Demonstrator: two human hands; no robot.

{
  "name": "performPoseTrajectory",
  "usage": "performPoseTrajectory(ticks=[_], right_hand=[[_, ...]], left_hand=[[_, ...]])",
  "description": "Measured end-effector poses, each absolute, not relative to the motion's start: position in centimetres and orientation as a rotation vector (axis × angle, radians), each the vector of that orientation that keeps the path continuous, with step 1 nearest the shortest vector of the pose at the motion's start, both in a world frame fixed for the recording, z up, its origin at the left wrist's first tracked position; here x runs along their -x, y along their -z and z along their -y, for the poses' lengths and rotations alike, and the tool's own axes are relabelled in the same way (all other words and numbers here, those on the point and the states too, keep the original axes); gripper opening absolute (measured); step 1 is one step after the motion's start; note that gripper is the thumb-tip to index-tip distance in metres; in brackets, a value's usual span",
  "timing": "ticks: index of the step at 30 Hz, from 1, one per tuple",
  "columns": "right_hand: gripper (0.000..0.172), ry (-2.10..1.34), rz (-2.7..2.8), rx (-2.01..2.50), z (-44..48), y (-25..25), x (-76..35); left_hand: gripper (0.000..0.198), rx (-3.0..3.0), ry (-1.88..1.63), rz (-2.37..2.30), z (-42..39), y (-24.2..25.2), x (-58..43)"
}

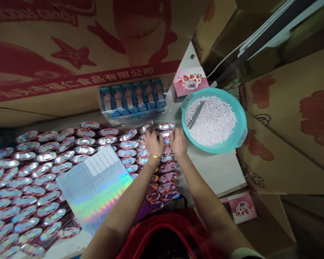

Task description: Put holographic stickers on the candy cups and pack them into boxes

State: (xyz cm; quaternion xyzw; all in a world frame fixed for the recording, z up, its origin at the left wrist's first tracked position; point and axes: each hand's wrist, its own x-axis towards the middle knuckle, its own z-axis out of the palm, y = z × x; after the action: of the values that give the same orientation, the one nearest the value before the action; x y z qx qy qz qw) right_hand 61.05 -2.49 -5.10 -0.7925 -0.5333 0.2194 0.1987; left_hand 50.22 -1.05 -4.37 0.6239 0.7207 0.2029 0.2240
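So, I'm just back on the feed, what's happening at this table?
A person has both bare hands at the rows of shiny oval-ended packs: the left hand and right hand are side by side near the far end, their exact grip hidden. To their right, a teal basin holds small pale candies, with a narrow metal tool lying on them. A holographic sheet lies over packs on the left.

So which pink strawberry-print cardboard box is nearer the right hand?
The pink strawberry-print box on the white table, beside the round turquoise plastic basin; the other box lies past the table's edge, farther from the right hand.
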Motion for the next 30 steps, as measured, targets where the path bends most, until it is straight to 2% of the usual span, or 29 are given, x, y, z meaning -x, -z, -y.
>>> performPoseTrajectory(ticks=[2, 6, 10, 12, 16, 19, 21, 25, 30], right_hand=[[0.042, -0.619, 1.416, 2.201, 2.4, 5.7, -61.1], [0.051, -0.609, 1.420, 2.137, 2.6, 6.2, -61.5], [0.046, -0.543, 1.496, 2.141, 4.4, 4.7, -60.8], [0.046, -0.567, 1.573, 2.048, 5.5, 3.4, -59.1], [0.039, -0.773, 1.768, 1.669, 6.6, 1.0, -52.1], [0.033, -0.898, 1.993, 1.457, 6.3, -0.3, -44.7], [0.031, -0.887, 2.152, 1.389, 5.7, -0.7, -40.2], [0.032, -0.770, 2.356, 1.264, 4.3, -0.2, -34.2], [0.018, -0.734, 2.539, 1.192, 3.3, 1.0, -32.1]], left_hand=[[0.007, -1.704, -0.561, -2.004, 0.9, 4.5, -50.6], [0.033, -1.686, -0.657, -1.995, 1.0, 3.9, -49.6], [0.030, -1.870, -0.779, -1.749, 2.1, 1.6, -41.5], [0.030, -1.953, -0.775, -1.785, 3.5, 0.0, -34.6], [0.037, -1.927, -0.509, -2.236, 7.4, -2.0, -21.6], [0.042, -1.919, -0.207, -2.285, 9.3, -1.2, -16.5], [0.040, -1.946, -0.138, -2.218, 9.9, -0.1, -15.4], [0.026, -1.957, -0.281, -2.148, 10.0, 1.6, -15.2], [0.019, -1.927, -0.400, -2.124, 10.0, 2.1, -14.6]])
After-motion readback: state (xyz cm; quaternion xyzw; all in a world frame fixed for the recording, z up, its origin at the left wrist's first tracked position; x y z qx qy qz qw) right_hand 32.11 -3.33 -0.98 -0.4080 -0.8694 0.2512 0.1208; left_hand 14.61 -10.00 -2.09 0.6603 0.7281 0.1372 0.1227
